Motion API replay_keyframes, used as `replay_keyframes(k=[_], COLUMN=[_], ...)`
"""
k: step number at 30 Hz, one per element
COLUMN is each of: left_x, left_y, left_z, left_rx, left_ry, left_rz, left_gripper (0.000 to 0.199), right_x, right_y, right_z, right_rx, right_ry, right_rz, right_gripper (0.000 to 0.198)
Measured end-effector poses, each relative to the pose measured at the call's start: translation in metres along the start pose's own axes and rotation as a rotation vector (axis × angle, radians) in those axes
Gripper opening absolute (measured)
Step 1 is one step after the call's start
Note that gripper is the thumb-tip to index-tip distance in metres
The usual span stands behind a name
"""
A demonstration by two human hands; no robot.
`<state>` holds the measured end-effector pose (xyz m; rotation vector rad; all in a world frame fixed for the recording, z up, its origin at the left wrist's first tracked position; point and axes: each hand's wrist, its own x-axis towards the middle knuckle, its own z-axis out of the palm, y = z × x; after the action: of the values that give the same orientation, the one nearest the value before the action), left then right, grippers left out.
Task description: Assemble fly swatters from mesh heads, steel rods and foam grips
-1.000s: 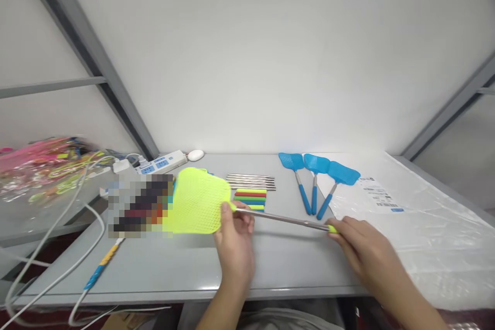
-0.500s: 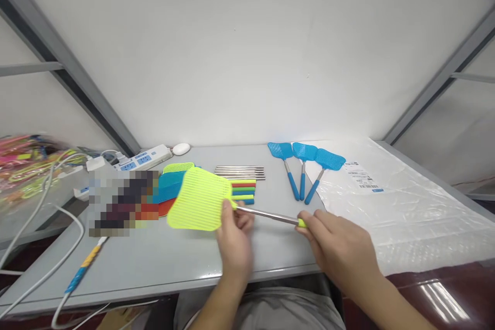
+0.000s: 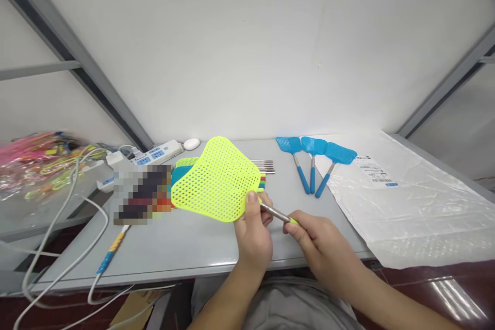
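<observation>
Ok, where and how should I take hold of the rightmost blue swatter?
Probably best mid-handle, coming from the near side: it is slim and its free end points that way, while the broad head lies farther off, close beside another head.

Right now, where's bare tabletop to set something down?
Front left, between wrapped cable and left hand; also a gap between metal rods and blue swatters. Crowded: back left, with power strip and coloured swatter heads.

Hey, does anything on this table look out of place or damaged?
No spill or damage shows; the held yellow swatter looks intact. White plastic packaging overhangs the right front edge of the table, and white cables trail untidily off its left.
</observation>
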<state>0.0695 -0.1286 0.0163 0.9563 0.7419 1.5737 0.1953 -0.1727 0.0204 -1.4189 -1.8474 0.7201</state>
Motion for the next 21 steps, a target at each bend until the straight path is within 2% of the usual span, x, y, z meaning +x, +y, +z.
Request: replay_keyframes(k=[4,7,11,17,21], left_x=[0.010,0.012,0.006,0.007,0.014], left_y=[0.004,0.011,0.018,0.024,0.020], left_z=[-0.003,-0.005,-0.006,-0.008,-0.014], left_rx=[0.054,0.065,0.065,0.077,0.144], left_ry=[-0.079,-0.127,-0.155,-0.172,-0.251], left_rz=[-0.044,-0.070,-0.083,-0.031,-0.116], left_gripper=[0.050,0.051,0.051,0.048,0.045], right_x=[0.010,0.012,0.007,0.006,0.006], right_y=[0.000,-0.002,-0.009,-0.023,-0.020], right_z=[-0.011,-0.012,-0.014,-0.019,-0.008], right_rx=[0.463,0.718,0.745,0.491,0.625], right_ry=[-0.281,-0.413,-0.397,-0.260,-0.233], right_rz=[0.202,0.264,0.288,0.262,0.257], right_gripper=[0.041,0.043,0.043,0.040,0.036])
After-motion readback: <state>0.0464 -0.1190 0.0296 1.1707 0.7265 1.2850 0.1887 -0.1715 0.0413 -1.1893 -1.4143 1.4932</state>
